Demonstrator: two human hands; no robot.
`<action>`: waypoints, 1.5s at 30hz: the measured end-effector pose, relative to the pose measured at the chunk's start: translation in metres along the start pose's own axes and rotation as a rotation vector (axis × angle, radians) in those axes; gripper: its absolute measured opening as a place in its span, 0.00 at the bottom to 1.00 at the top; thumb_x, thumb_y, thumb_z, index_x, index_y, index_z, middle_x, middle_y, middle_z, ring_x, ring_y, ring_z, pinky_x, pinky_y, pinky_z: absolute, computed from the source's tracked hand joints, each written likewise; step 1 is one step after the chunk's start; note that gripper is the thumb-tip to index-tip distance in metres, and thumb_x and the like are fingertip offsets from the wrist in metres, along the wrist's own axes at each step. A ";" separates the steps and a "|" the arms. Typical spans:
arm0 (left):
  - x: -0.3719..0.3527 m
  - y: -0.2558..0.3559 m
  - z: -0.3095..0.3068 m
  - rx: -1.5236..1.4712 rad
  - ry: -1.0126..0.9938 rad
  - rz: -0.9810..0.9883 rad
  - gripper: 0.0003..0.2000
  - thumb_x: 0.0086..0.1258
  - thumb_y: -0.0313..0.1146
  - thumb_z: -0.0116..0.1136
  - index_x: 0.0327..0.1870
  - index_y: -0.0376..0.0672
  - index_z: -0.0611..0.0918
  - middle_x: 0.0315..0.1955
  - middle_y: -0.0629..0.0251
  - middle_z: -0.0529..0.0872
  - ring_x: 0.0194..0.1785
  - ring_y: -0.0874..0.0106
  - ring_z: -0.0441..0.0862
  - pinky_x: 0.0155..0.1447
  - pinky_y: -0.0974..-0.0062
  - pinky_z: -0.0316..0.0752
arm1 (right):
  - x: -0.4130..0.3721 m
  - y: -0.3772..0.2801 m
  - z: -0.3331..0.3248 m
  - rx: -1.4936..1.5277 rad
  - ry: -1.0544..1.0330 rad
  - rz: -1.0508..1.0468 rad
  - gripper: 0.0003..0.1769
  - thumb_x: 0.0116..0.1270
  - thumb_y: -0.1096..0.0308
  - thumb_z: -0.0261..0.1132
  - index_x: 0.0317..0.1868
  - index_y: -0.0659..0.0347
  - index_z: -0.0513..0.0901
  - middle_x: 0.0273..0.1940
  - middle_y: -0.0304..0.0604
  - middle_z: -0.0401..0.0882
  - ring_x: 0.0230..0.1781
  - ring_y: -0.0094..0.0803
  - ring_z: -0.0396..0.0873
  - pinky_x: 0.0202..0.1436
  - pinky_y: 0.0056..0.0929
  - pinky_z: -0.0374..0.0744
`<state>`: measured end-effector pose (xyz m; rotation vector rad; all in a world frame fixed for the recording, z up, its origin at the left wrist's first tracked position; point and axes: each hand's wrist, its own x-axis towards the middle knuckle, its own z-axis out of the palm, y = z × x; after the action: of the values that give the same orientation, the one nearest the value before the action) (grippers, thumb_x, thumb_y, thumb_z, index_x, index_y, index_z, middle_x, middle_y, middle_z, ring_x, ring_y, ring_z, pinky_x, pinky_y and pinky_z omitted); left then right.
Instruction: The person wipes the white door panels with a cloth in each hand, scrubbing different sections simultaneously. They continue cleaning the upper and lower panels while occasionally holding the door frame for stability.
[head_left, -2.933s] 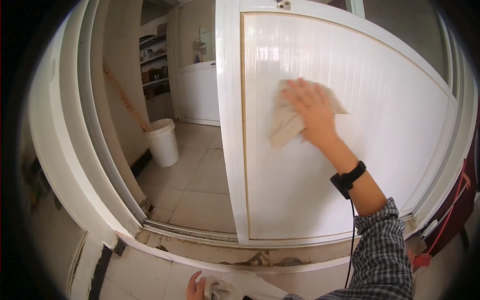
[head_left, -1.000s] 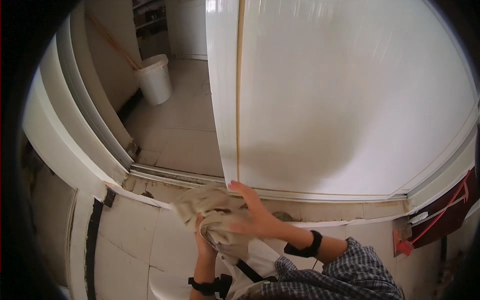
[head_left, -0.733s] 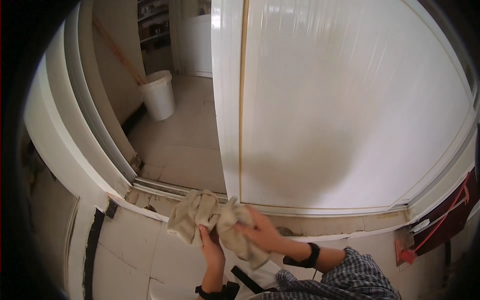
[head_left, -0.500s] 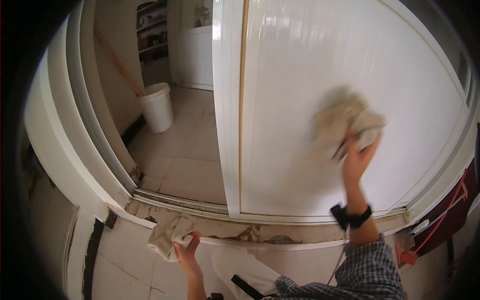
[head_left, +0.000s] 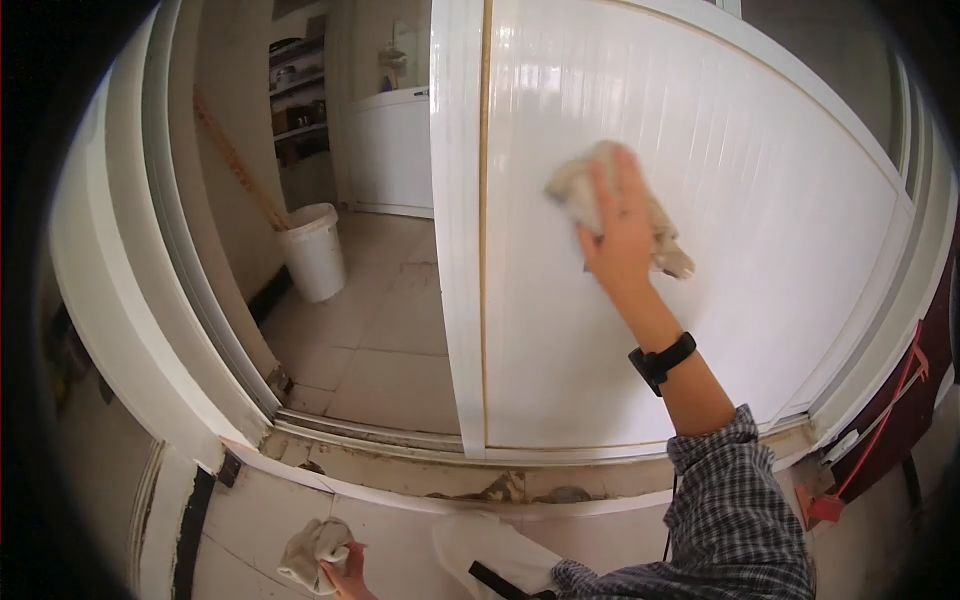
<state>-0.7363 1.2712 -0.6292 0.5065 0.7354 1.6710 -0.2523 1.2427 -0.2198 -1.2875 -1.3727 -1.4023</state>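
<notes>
My right hand [head_left: 622,225] presses a beige cloth [head_left: 665,238] flat against the white door panel [head_left: 780,270]. Its fingers point upward and lie over the cloth, which sticks out on both sides of the hand. Low in the view, my left hand [head_left: 346,573] grips a second, bunched-up beige cloth [head_left: 305,553] above the tiled floor. Only the fingers and part of that hand show; the bottom edge cuts off the rest.
Left of the panel is an open doorway with a white bucket [head_left: 314,255] and a long wooden handle [head_left: 238,160] leaning out of it. A worn sill [head_left: 390,472] runs below the door. A red-handled tool [head_left: 826,507] stands at the right.
My right hand has moved left and slightly up, spreading the cloth flat on the panel where it was bunched and blurred. My left hand and its cloth have dropped lower in view.
</notes>
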 end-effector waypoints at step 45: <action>-0.120 0.080 0.169 0.778 -0.821 -0.407 0.25 0.63 0.33 0.64 0.60 0.35 0.73 0.56 0.60 0.76 0.59 0.70 0.70 0.63 0.74 0.63 | 0.155 0.043 0.010 -0.283 0.223 -0.303 0.27 0.53 0.75 0.57 0.56 0.47 0.77 0.54 0.45 0.76 0.48 0.45 0.74 0.52 0.41 0.73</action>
<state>-0.6500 1.1782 -0.4462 1.3775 0.7643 0.6323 -0.2382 1.2663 -0.0610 -1.0831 -1.2869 -1.9422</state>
